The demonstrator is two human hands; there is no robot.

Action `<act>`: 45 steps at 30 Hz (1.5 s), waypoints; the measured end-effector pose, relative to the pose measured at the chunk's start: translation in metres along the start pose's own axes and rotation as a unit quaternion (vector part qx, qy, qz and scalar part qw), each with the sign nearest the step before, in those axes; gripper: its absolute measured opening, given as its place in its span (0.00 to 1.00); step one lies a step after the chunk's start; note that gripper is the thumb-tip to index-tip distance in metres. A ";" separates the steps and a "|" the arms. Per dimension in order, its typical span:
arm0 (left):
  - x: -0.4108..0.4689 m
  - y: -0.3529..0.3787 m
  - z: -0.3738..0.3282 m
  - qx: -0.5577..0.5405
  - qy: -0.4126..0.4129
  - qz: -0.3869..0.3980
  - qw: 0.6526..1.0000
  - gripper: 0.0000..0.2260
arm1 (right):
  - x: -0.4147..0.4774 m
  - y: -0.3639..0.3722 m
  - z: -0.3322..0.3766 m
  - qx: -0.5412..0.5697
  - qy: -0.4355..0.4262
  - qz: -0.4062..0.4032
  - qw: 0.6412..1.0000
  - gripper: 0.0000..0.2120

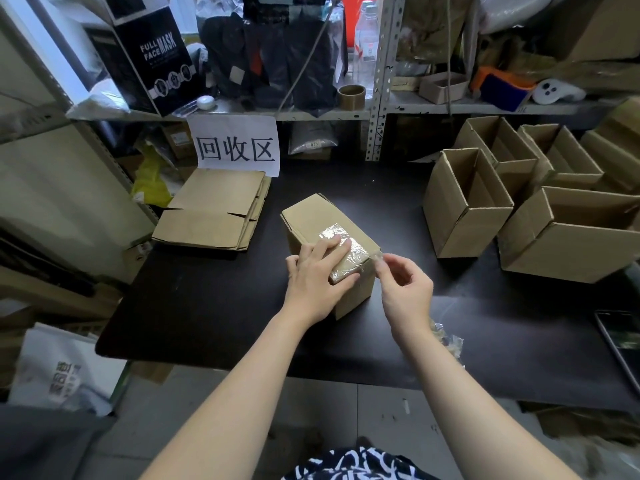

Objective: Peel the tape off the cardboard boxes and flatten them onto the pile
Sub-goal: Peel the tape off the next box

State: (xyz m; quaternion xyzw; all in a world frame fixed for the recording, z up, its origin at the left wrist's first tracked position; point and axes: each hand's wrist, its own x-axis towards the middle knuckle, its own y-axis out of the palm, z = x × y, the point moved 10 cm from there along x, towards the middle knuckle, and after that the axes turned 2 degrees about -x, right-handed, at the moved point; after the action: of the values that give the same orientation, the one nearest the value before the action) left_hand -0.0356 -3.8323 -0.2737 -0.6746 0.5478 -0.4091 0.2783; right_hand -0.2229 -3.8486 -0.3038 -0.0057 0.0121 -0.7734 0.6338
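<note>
A small taped cardboard box (pixel 317 216) lies on the black table (pixel 207 306) in the middle. Clear tape (pixel 337 233) covers its near end. My left hand (pixel 317 278) lies on the box top with straight fingers pressing on the tape, thumb against the near face. My right hand (pixel 405 285) is at the box's right near corner and pinches a lifted end of the tape between thumb and fingertips. A pile of flattened boxes (pixel 214 209) lies at the back left of the table under a paper sign (pixel 237 145).
Several open cardboard boxes (pixel 467 202) stand at the right of the table. A crumpled wad of peeled tape (pixel 448 341) lies near my right forearm. A phone (pixel 621 337) lies at the right edge. Metal shelves with a tape roll (pixel 351 97) rise behind.
</note>
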 end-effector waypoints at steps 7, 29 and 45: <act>0.014 -0.008 -0.002 0.030 0.076 0.041 0.996 0.30 | 0.001 0.000 0.014 -0.140 -0.078 -0.008 0.987 0.06; 0.023 -0.005 0.004 -0.077 0.114 -0.019 0.990 0.29 | -0.027 0.013 0.038 -0.309 -0.257 -0.007 0.916 0.03; 0.006 -0.039 0.016 -0.120 0.075 -0.056 0.988 0.38 | -0.011 0.000 0.024 -0.143 -0.019 0.052 0.988 0.23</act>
State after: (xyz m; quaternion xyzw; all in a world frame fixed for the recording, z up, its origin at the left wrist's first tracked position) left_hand -0.0015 -3.8294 -0.2490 -0.7003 0.5735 -0.4046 0.1302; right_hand -0.2200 -3.8384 -0.2794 -0.1104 0.1107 -0.7293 0.6661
